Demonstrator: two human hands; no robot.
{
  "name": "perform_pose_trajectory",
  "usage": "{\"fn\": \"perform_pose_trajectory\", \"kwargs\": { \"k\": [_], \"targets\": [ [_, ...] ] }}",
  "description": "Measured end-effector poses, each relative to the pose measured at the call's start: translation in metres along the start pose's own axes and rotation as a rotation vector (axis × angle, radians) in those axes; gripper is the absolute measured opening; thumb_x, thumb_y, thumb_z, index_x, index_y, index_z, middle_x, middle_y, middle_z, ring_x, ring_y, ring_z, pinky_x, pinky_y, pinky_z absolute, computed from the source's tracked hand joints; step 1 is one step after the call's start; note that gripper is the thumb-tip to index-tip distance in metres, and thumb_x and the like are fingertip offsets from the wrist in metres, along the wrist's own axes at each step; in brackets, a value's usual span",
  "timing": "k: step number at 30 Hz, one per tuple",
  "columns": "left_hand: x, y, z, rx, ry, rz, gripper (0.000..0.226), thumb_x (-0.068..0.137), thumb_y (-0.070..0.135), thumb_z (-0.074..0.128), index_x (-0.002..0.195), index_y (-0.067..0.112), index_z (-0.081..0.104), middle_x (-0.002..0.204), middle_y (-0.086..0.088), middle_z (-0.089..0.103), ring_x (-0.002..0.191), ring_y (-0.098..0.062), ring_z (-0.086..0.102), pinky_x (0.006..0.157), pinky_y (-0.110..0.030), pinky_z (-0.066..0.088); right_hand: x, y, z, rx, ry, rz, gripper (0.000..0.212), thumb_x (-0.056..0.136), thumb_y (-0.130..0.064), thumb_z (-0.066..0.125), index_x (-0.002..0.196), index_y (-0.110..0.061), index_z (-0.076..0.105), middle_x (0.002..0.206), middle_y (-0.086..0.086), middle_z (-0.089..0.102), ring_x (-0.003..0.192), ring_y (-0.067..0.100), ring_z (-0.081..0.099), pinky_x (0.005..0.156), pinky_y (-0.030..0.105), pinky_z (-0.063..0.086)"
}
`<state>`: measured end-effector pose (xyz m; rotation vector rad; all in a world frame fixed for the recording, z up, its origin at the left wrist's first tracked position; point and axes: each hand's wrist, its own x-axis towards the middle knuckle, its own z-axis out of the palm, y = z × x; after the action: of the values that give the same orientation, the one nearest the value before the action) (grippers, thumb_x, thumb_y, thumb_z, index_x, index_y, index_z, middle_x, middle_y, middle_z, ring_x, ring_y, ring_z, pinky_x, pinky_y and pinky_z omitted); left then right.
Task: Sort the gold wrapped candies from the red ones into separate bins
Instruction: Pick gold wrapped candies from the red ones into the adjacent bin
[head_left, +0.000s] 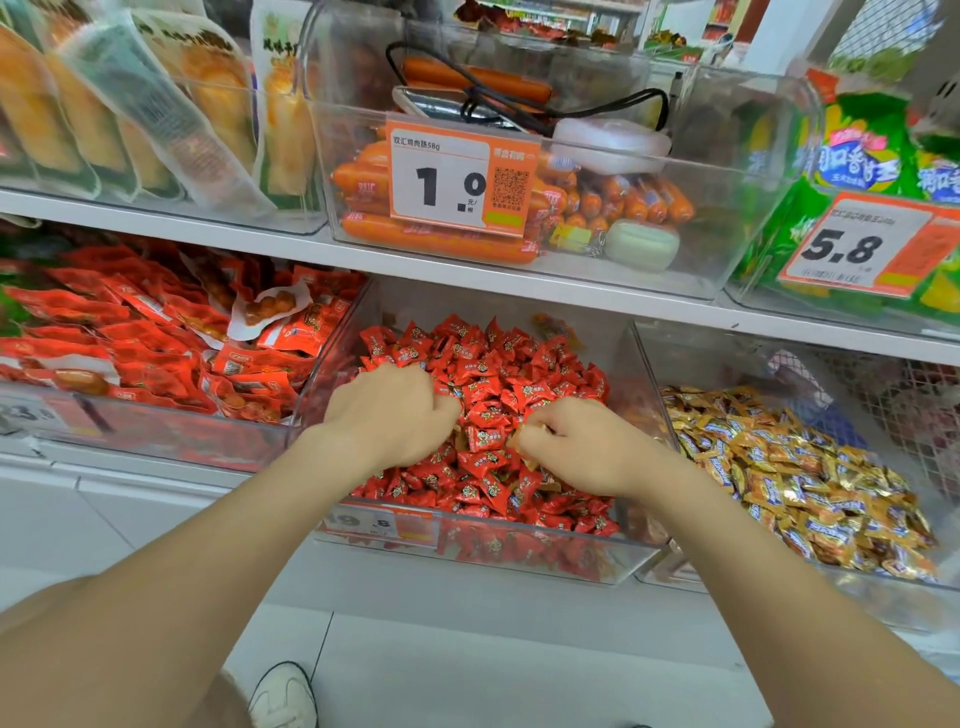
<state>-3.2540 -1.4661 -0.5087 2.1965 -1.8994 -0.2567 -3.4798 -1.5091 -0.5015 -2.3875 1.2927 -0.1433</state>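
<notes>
Left hand (387, 410) has its fingertips buried in the red candies (488, 364), so no clue what it grips. Right hand (576, 447) curls over something brownish, can't tell what. Gold candy bin (831, 597) runs off the right edge, and the far-left price tag (26, 413) is a blur.

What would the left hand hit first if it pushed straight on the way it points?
More red candies. The left hand points back into the bin, with its fingertips already in the pile. Past the heap, the bin's back wall probably comes next, though depth is hard to judge.
</notes>
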Motion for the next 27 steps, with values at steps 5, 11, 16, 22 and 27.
{"fn": "perform_pose_trajectory", "kwargs": {
  "k": [5,11,16,22,27],
  "targets": [
    [0.007,-0.019,0.002,-0.049,0.034,0.063,0.028,0.104,0.035,0.059,0.087,0.013,0.059,0.08,-0.008,0.063,0.077,-0.035,0.064,0.073,-0.043,0.055,-0.003,-0.011,0.0,0.113,-0.003,0.069,0.044,0.098,-0.031,0.046,0.057,-0.018,0.038,0.045,-0.006,0.038,0.042,0.012,0.036,0.05,0.03,0.034],
    [0.011,-0.016,0.01,-0.027,-0.012,0.272,0.022,0.095,0.033,0.077,0.114,0.025,0.069,0.074,0.011,0.058,0.069,-0.013,0.059,0.07,-0.034,0.053,0.001,-0.01,0.002,0.063,-0.017,0.072,0.047,0.11,-0.026,0.042,0.082,0.004,0.066,0.069,0.003,0.071,0.043,-0.001,0.053,0.052,0.02,0.042],
    [0.015,-0.005,0.017,0.087,0.039,0.26,0.027,0.084,0.035,0.084,0.102,0.028,0.065,0.091,0.009,0.057,0.09,-0.021,0.058,0.073,-0.034,0.05,0.003,-0.003,0.003,0.052,-0.024,0.066,0.039,0.111,-0.035,0.047,0.094,-0.004,0.065,0.056,-0.015,0.066,0.04,0.0,0.051,0.054,0.029,0.043],
    [0.016,0.003,0.02,0.2,0.05,0.28,0.044,0.087,0.034,0.082,0.128,0.037,0.068,0.127,0.003,0.064,0.116,-0.025,0.063,0.083,-0.039,0.053,-0.001,-0.008,-0.002,0.306,-0.015,0.13,0.031,0.098,-0.024,0.058,0.09,0.004,0.068,0.057,-0.008,0.068,0.054,0.017,0.053,0.058,0.035,0.046],
    [0.015,0.003,0.023,0.224,0.029,0.304,0.031,0.093,0.032,0.069,0.123,0.028,0.07,0.118,-0.001,0.061,0.105,-0.029,0.065,0.073,-0.037,0.049,0.0,-0.009,0.001,0.591,0.039,0.188,0.018,0.089,-0.015,0.066,0.08,-0.004,0.055,0.069,0.009,0.075,0.054,0.018,0.049,0.053,0.032,0.041]
  ]
}}
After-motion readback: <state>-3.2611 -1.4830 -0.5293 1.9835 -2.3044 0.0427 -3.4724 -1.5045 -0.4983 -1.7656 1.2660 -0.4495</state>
